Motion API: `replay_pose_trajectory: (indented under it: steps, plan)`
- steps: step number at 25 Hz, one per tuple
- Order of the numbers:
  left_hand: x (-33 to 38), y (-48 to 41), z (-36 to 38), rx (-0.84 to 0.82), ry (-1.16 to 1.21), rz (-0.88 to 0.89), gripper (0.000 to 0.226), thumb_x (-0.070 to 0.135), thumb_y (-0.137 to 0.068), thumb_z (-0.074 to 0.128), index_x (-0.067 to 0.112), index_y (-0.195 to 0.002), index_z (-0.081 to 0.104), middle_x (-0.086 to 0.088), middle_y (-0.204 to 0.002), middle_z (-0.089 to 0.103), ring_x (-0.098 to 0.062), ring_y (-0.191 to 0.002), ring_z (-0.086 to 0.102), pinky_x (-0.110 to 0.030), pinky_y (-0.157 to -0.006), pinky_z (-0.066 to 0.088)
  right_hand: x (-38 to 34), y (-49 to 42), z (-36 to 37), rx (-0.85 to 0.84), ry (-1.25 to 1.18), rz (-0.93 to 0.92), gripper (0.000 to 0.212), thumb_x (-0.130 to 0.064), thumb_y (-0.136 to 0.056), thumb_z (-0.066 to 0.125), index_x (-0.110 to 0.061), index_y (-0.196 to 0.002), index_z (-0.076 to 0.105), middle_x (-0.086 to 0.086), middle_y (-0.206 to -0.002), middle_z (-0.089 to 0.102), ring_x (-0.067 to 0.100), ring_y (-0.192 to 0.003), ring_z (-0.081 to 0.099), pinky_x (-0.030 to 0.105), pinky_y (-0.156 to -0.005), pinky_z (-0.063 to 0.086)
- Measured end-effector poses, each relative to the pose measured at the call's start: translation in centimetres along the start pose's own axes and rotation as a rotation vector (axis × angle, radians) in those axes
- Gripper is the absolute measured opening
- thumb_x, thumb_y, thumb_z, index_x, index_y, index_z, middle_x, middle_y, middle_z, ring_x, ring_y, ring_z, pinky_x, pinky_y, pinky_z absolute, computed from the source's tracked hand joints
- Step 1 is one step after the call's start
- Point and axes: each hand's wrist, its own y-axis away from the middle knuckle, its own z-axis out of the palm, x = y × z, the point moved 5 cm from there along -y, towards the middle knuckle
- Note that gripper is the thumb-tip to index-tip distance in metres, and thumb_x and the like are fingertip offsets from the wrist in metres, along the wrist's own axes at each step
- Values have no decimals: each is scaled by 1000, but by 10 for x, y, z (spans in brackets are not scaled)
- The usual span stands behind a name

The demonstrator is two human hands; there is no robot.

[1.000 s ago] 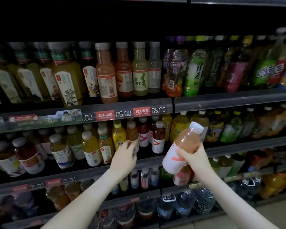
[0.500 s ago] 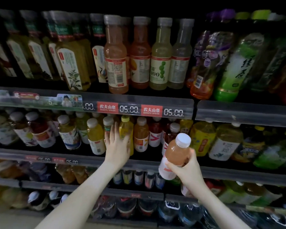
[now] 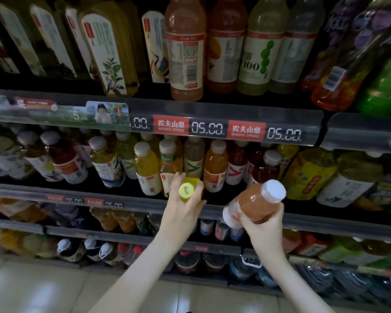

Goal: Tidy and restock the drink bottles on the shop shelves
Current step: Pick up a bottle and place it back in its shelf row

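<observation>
Left hand (image 3: 183, 214) is wrapped around the yellow-capped bottle (image 3: 186, 191), its cap tipped out over the middle shelf's front rail (image 3: 133, 205). Right hand (image 3: 265, 227) grips the white-capped orange bottle (image 3: 254, 203), tilted, in open air before that rail. Dark bare shelf edge shows between them, with the price strip (image 3: 212, 128) close overhead.

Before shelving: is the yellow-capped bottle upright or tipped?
Tipped: the yellow-capped bottle points its cap at the camera, gripped by the left hand.

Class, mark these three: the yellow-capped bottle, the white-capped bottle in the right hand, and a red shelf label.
Yellow-capped bottle (image 3: 186, 190), head view, on its cap.
White-capped bottle (image 3: 255, 204), head view, on its orange body.
Red shelf label (image 3: 171, 127), head view, on its middle.
</observation>
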Motion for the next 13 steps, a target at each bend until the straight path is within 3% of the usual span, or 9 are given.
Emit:
replay_pose_trajectory:
  steps: [4,6,9,13]
  plan:
    - [-5,3,-15,-33,-16,63,52,9,-61,88,-1,-104,60,-17,-115,32,-57,-92,58,-54,-64,56,1,4,16,3,-17,-2,76,-4,-72,80,-13,-131,34,2,-121,51,13,-107,54,21,-89,39]
    - [-18,4,-13,-78,87,-12,63,8,-61,87,5,-115,53,-25,-118,36,-56,-91,57,-46,-57,57,-2,8,25,9,-28,6,77,-6,-73,80,-13,-134,32,5,-125,49,17,-111,53,26,-93,40]
    - [-30,-9,-1,-135,66,-164,73,7,-67,78,15,-127,37,-32,-116,47,-46,-91,54,-46,-65,54,-6,13,30,39,-39,16,75,-8,-74,79,-14,-132,32,5,-126,49,18,-112,53,31,-96,42]
    - [-19,-49,18,-88,-143,-101,51,7,-71,71,20,-116,51,-21,-102,59,-37,-89,59,-43,-78,48,-12,11,38,39,-52,27,77,-15,-73,81,-16,-133,32,0,-123,52,16,-111,55,32,-95,43]
